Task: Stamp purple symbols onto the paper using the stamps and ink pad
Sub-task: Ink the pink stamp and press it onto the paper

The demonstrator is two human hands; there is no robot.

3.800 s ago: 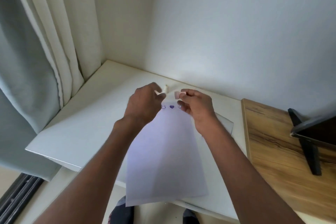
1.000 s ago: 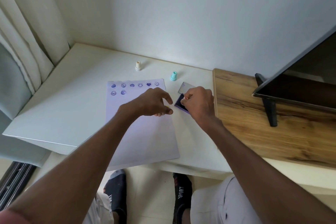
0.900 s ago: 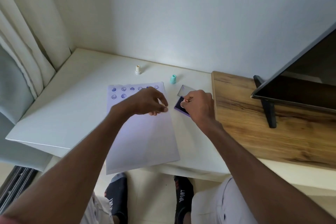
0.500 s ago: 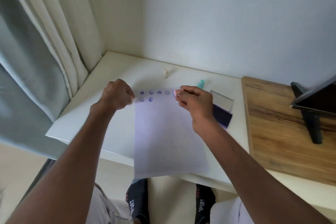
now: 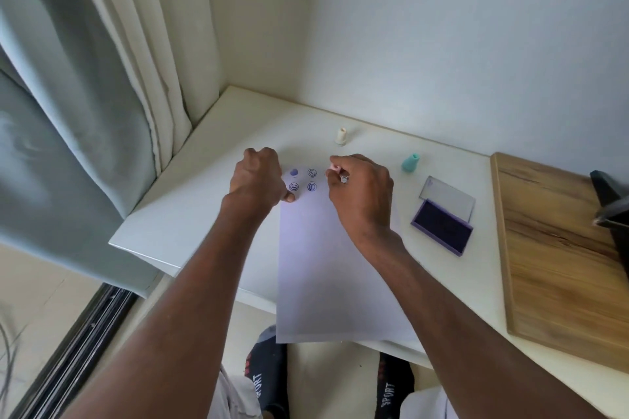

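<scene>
Above the paper (image 5: 326,258), right hand (image 5: 360,194) holds a pink stamp (image 5: 337,171) tilted.

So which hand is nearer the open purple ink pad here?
Right. The right hand, pinching a small stamp, is over the paper just left of the ink pad. The left hand rests at the paper's far-left edge, further away.

Grey and cream curtains (image 5: 102,95) hang left of the left hand (image 5: 257,178), a wooden board (image 5: 558,248) lying right of the right hand (image 5: 360,194).
</scene>
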